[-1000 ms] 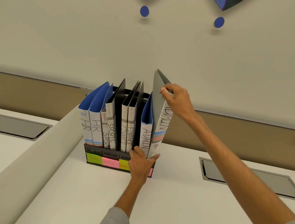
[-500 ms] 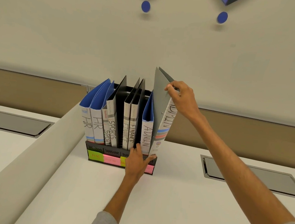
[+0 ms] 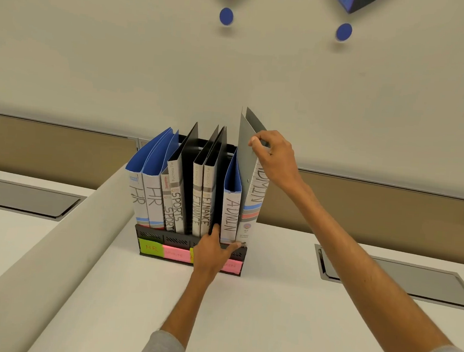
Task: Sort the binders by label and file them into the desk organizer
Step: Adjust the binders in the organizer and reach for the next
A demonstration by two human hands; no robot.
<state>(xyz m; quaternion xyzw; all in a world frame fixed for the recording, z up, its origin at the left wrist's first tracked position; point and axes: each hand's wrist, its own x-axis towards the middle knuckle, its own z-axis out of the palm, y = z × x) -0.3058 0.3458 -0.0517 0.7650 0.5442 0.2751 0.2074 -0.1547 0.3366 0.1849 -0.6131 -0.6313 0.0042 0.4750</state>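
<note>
Against the back edge of the white desk (image 3: pixel 269 314), where it meets the beige partition, a black desk organizer (image 3: pixel 163 237) is set; its front lip is covered with green and pink sticky labels, of which only "HR" can be read. Seven binders are filed upright in it: two marked HR (image 3: pixel 146 196), two marked SPORTS (image 3: pixel 177 199), two marked FINANCE (image 3: pixel 203 198) and a blue one marked ADMIN (image 3: pixel 231 212); an eighth, the grey ADMIN binder (image 3: pixel 253 203), is held at the right end of the organizer, tilted a little, with its foot at the front lip and not yet seated. The top corner of its cover is pinched between thumb and fingers of the right hand (image 3: pixel 275 162), which is closed on it; the left hand (image 3: pixel 212 254) is laid against the organizer's front, thumb up between the FINANCE and ADMIN spines, fingers spread along the lip toward the grey binder's foot; whether anything is gripped there cannot be told. The binder is judged light and thin, with a stiff spine but flexible covers that gape at the top; a hold on the spine near its upper end would be firmer than on one cover, which may bend; the smooth surface could slip.
</note>
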